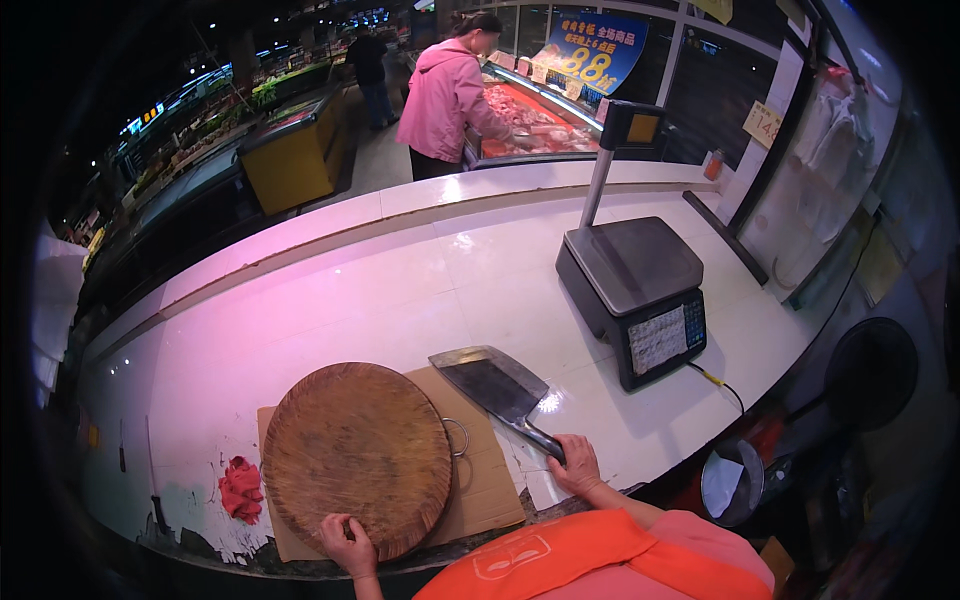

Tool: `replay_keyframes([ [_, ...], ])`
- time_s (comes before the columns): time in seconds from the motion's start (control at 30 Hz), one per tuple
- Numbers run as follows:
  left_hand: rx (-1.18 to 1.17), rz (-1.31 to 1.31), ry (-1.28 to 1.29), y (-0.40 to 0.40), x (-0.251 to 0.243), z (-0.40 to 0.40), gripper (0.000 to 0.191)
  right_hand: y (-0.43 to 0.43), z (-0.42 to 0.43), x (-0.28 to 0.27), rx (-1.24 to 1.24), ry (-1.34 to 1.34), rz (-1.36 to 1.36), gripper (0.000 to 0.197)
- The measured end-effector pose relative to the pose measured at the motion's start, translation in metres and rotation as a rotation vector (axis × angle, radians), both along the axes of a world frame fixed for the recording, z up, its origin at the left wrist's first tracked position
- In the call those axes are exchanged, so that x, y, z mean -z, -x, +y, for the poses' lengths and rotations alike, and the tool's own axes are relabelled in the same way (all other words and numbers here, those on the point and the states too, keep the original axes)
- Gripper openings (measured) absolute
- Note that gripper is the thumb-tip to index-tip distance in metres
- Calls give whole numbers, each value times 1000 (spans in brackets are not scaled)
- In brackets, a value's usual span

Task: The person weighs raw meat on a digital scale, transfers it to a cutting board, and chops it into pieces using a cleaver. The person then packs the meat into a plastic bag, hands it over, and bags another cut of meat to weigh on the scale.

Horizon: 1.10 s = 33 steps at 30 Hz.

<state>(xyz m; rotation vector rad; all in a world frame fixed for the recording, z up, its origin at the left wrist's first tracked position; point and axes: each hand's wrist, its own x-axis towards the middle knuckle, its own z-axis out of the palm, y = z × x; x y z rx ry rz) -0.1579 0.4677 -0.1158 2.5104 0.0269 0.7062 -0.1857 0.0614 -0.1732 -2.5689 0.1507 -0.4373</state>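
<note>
My right hand (577, 463) grips the handle end of a broad cleaver (491, 382). The cleaver's dark, wide blade points away to the upper left, over the counter and just beside a round wooden chopping block (356, 450). On the block's near edge rests my left hand (349, 543), its fingers loosely curled and nothing seen in them. The block has a metal ring handle (457, 437) on its right side. Under it lies a flat cardboard sheet (486, 487), which shows at the right and lower left.
A weighing scale (634, 262) with a display post stands at the right. Left of the block are a crumpled red cloth (241, 490) and a long knife (154, 480). Beyond the white tiled counter (360, 300), a person in pink (446, 97) reaches into a meat display case (536, 124).
</note>
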Motion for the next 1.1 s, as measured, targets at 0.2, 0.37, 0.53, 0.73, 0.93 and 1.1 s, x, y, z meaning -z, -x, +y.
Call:
replay_keyframes([
  [0.2, -46, 82, 92, 3, -10, -5, 7, 1, 0, -1, 8, 5, 25, 44],
  [0.37, -42, 73, 82, 3, -8, -5, 8, 1, 1, -5, 3, 13, -13, 42],
  [0.53, -2, 2, 72, 3, 3, 1, 10, 1, 0, -4, 2, -2, -32, 42],
  [0.73, 7, 2, 29, 0, 2, 2, 10, 0, 0, -3, -4, -6, -48, 42],
  [0.93, 0, 3, 37, 0, 2, 1, 9, 0, 0, -4, -4, -7, -31, 43],
  [1.1, -30, 51, 38, 1, 2, 0, 9, 1, 0, -4, 2, -32, -33, 43],
])
